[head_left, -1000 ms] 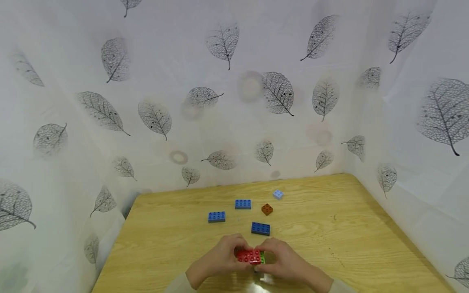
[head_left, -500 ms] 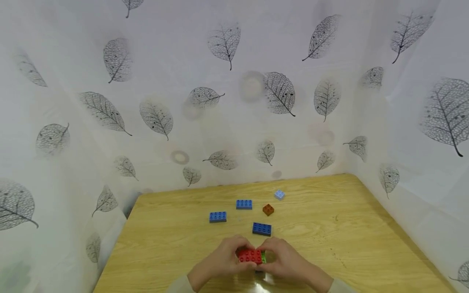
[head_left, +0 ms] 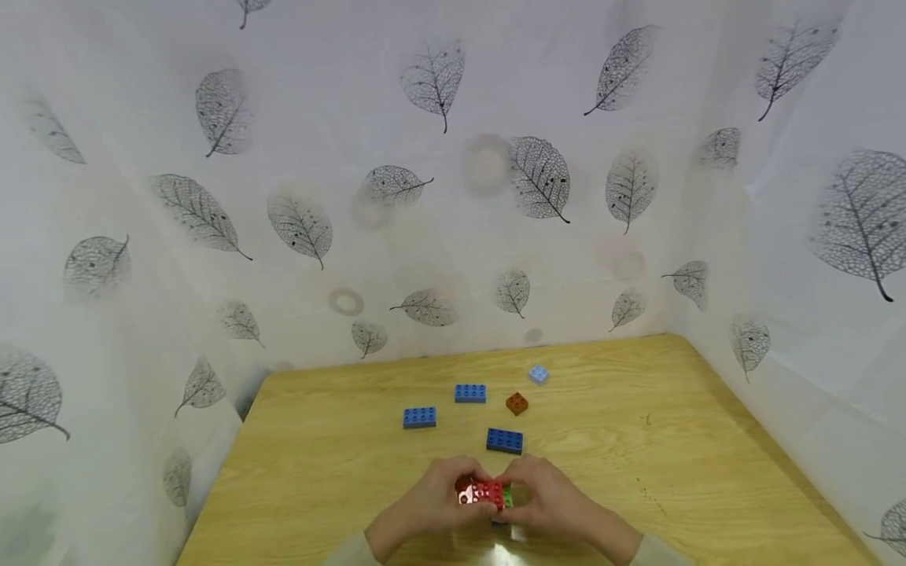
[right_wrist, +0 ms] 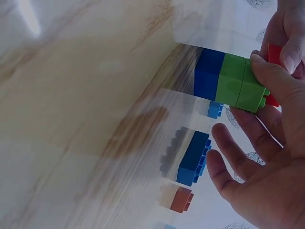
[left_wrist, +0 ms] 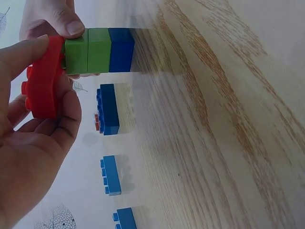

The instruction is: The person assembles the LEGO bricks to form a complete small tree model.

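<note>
My left hand (head_left: 432, 501) pinches a red toy building brick (left_wrist: 44, 83) with studs along its top. The red brick sits at the top of a small upright stack, its left part jutting past the stack's side. Below it come two green bricks (left_wrist: 98, 50) and a dark blue brick (left_wrist: 122, 50) at the bottom, on the table. Thumb and fingers of my right hand (head_left: 559, 503) grip the upper green brick from the right; its other fingers are spread in the right wrist view. From the head view, the red brick and hands hide most of the stack.
Beyond the hands, a dark blue brick (head_left: 505, 441) lies closest on the wooden table (head_left: 318, 472). Farther back are two mid-blue bricks (head_left: 420, 417), a brown brick (head_left: 517, 403) and a light blue brick (head_left: 538, 374). A leaf-print curtain (head_left: 453, 259) surrounds the table's far sides.
The red brick has tilted slightly, and a bright glare now shows at its left end. Both hands keep nearly the same place and grip.
</note>
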`<action>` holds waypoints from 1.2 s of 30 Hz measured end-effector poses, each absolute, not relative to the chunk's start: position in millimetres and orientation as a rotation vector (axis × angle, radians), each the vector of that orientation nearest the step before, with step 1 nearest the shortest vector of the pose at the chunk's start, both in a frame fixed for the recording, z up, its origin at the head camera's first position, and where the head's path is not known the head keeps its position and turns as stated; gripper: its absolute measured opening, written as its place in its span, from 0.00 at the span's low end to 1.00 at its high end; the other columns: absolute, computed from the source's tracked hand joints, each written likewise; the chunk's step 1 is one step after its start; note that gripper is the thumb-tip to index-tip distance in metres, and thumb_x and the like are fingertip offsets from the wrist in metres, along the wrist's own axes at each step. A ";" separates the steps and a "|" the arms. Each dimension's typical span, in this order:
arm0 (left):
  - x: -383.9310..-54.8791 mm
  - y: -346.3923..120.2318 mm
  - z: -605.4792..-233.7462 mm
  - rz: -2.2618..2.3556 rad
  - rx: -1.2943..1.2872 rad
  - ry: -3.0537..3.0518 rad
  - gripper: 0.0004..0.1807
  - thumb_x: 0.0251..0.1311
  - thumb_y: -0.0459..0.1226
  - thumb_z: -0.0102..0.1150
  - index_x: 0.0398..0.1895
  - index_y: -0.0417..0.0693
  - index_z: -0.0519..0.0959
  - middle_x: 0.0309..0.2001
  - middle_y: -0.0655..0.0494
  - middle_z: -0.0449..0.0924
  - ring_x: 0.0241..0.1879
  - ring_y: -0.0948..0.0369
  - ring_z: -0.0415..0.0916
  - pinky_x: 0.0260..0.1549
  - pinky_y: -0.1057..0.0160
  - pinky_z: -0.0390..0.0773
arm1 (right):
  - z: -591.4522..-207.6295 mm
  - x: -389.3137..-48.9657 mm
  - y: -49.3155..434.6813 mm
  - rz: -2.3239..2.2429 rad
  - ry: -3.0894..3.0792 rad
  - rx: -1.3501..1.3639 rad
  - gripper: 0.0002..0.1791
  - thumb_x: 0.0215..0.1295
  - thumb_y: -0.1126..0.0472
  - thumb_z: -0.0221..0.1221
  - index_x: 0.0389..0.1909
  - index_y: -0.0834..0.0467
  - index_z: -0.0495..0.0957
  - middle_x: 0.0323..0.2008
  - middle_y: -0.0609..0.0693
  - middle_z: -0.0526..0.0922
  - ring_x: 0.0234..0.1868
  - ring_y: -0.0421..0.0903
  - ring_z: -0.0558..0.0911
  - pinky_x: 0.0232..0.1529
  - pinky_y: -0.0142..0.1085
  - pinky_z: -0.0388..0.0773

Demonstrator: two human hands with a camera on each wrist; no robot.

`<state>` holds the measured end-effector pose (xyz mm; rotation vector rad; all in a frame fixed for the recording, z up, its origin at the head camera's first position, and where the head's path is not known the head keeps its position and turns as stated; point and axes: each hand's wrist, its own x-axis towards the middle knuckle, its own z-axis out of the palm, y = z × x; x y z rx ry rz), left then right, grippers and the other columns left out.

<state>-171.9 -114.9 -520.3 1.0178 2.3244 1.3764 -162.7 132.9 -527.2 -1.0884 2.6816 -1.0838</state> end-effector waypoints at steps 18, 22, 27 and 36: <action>-172.4 -114.6 -521.1 1.385 0.866 2.285 0.10 0.64 0.46 0.74 0.39 0.54 0.84 0.37 0.67 0.84 0.35 0.74 0.77 0.37 0.71 0.80 | -528.0 -164.5 135.8 -1.141 2.579 -1.015 0.18 0.63 0.44 0.73 0.53 0.44 0.87 0.46 0.33 0.86 0.48 0.31 0.79 0.50 0.34 0.80; -171.7 -113.7 -521.8 1.390 0.870 2.284 0.10 0.64 0.46 0.73 0.40 0.53 0.84 0.37 0.67 0.83 0.34 0.74 0.76 0.36 0.71 0.79 | -527.2 -164.5 136.4 -1.168 2.556 -0.987 0.19 0.63 0.45 0.74 0.53 0.44 0.87 0.46 0.33 0.87 0.49 0.32 0.79 0.51 0.35 0.80; -168.5 -113.4 -524.5 1.418 0.883 2.285 0.11 0.66 0.46 0.72 0.43 0.52 0.83 0.38 0.65 0.83 0.34 0.74 0.76 0.35 0.72 0.79 | -529.5 -163.6 135.2 -1.204 2.549 -1.017 0.18 0.64 0.46 0.74 0.52 0.45 0.87 0.46 0.34 0.87 0.48 0.32 0.79 0.51 0.36 0.81; -165.6 -113.7 -529.1 1.449 0.855 2.325 0.15 0.66 0.48 0.71 0.50 0.53 0.84 0.41 0.62 0.84 0.36 0.74 0.77 0.36 0.71 0.79 | -522.5 -176.4 149.1 -1.199 2.426 -0.845 0.28 0.62 0.42 0.73 0.61 0.47 0.83 0.55 0.39 0.86 0.56 0.42 0.81 0.55 0.42 0.80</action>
